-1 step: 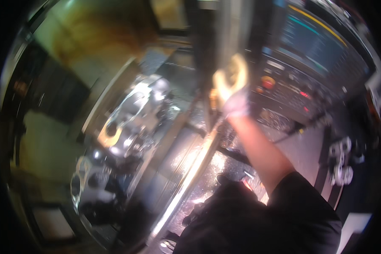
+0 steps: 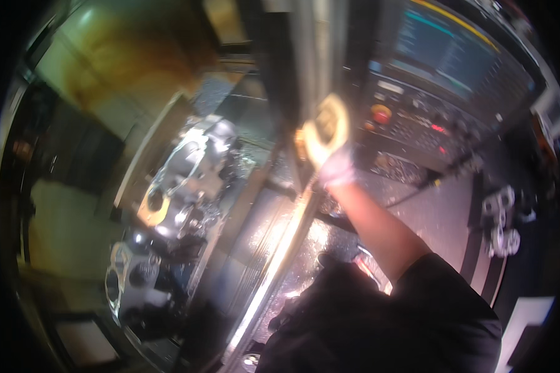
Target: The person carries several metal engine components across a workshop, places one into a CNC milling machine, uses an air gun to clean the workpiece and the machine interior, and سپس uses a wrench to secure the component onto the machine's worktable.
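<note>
My right hand [image 2: 331, 140] is in a pale yellow glove with a darker patch and a pinkish cuff. It is raised at the dark upright edge of a machine door [image 2: 298, 81], left of a control panel. Blur smears the fingers, so their grip on the door edge does not show. My bare right forearm reaches up from a black sleeve. My left hand is out of view. To the left, inside the machine, sits a shiny metal casting [image 2: 193, 161] with round openings. A second grey casting [image 2: 134, 276] stands nearer, at lower left.
The control panel has a red stop button [image 2: 381, 114] and a screen [image 2: 451, 53]. A bright metal rail [image 2: 270, 273] runs diagonally before me. Metal chips [image 2: 395, 168] lie below the panel. At the right are more metal parts [image 2: 501, 221]. A dark cable [image 2: 442, 180] crosses there.
The whole view has shifted slightly, with the machine and panel appearing a little further left. My right hand stays by the door edge, slightly lower and further left in the picture.
</note>
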